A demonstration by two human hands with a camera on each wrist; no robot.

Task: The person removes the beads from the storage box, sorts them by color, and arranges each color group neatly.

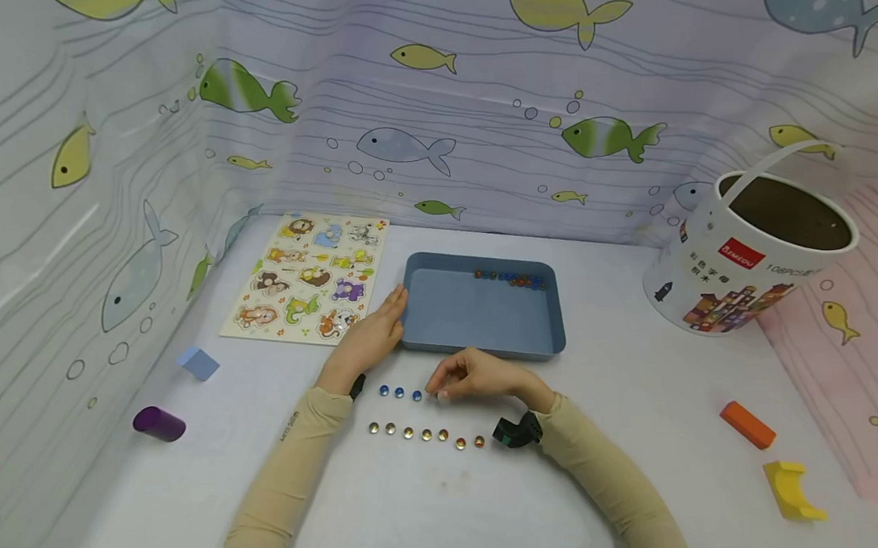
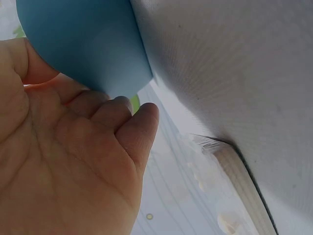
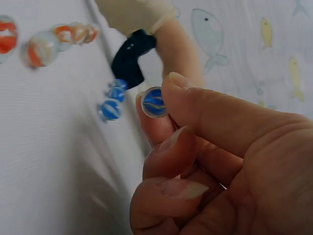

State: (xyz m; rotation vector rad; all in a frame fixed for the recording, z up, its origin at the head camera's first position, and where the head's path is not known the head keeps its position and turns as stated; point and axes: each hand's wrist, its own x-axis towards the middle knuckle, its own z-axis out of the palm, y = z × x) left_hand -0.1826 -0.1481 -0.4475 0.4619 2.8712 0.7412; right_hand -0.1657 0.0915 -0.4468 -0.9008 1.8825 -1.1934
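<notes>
A blue tray (image 1: 484, 314) sits mid-table with several marbles (image 1: 512, 279) along its far wall. My left hand (image 1: 391, 312) rests with straight fingers against the tray's left wall (image 2: 88, 44); in the left wrist view the fingertips (image 2: 142, 117) touch its rounded corner. In front of the tray my right hand (image 1: 440, 393) pinches a blue marble (image 3: 154, 102) between thumb and forefinger. It hovers just right of a short row of three blue marbles (image 1: 399, 392). A longer row of several orange marbles (image 1: 426, 436) lies nearer to me.
An animal puzzle board (image 1: 308, 278) lies left of the tray. A white bucket (image 1: 758, 255) stands at the right. Loose blocks lie about: orange (image 1: 748, 424), yellow (image 1: 791, 491), purple cylinder (image 1: 159, 423), pale blue cube (image 1: 198, 363). Fish-print sheets wall in three sides.
</notes>
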